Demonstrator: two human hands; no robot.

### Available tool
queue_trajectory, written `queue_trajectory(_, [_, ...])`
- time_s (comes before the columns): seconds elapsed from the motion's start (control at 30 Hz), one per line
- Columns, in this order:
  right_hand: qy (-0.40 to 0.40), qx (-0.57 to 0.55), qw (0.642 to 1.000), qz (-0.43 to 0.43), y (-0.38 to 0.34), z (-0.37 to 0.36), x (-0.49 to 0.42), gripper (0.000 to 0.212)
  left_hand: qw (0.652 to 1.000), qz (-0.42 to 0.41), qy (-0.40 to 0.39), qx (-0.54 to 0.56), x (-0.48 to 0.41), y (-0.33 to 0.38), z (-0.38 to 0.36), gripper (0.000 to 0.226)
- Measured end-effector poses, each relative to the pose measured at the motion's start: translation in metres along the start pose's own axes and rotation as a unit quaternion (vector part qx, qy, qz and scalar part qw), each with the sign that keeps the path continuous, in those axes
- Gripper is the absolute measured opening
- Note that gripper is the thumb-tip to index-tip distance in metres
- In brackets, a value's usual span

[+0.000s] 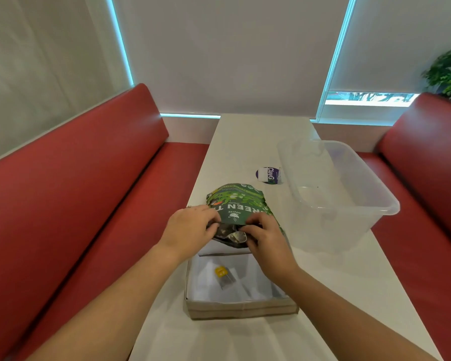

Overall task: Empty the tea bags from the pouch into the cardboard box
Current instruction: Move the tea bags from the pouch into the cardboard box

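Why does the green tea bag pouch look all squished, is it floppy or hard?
Probably floppy: the green pouch is crinkled and bends where the left hand and right hand pinch its mouth. It likely feels light, since both hands hold it up by the edge alone. The shiny lining may be a bit slippery.

Cardboard box [241, 307] mouth open (pouch [238, 204] overhangs far edge); clear bin [349, 194] crowds right.
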State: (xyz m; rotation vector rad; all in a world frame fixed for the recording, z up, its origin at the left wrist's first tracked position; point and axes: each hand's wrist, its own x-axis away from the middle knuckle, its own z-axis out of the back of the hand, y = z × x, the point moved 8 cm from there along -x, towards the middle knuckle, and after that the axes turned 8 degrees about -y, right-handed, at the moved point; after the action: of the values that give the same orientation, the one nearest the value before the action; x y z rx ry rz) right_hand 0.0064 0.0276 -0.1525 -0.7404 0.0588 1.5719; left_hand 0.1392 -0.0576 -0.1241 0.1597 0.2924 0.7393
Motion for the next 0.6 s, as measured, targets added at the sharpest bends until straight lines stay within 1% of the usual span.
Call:
queue_trajectory(0.07, [-0.006,-0.004,1.0,0.003,0.001,-0.002,0.002,0.024,0.999,0.01,0.023,0.031,-0.002,-0.001,0.002,0.007])
queue_trajectory(0.17, [-0.007,-0.006,1.0,-0.001,0.0,0.001,0.001,0.023,0.999,-0.007,0.04,0.035,-0.008,0.006,0.005,0.003])
queue_trajectory(0.23, [0.001,0.01,1.0,0.004,-0.004,0.005,0.001,0.02,0.998,-0.026,0.047,0.045,-0.013,0.01,0.009,0.006])
queue_trajectory(0.3, [0.003,0.043,0.999,0.01,-0.008,0.007,0.003,0.016,0.996,-0.062,0.05,0.042,-0.017,0.015,0.013,0.011])
queue_trajectory(0.4, [-0.003,0.098,0.995,-0.022,-0.006,0.006,0.007,0.016,0.991,-0.133,0.028,-0.009,-0.023,0.023,0.012,0.018])
queue_trajectory(0.47, [0.0,0.115,0.993,-0.031,-0.004,0.006,0.008,0.02,0.987,-0.155,0.003,-0.044,-0.026,0.024,0.008,0.027])
queue_trajectory(0.53, [-0.002,0.12,0.993,-0.014,-0.005,0.006,0.009,0.022,0.985,-0.162,-0.02,-0.063,-0.031,0.026,0.006,0.035])
queue_trajectory(0.6, [-0.013,0.134,0.991,0.014,-0.009,0.003,0.01,0.019,0.982,-0.169,-0.042,-0.08,-0.034,0.031,0.007,0.041])
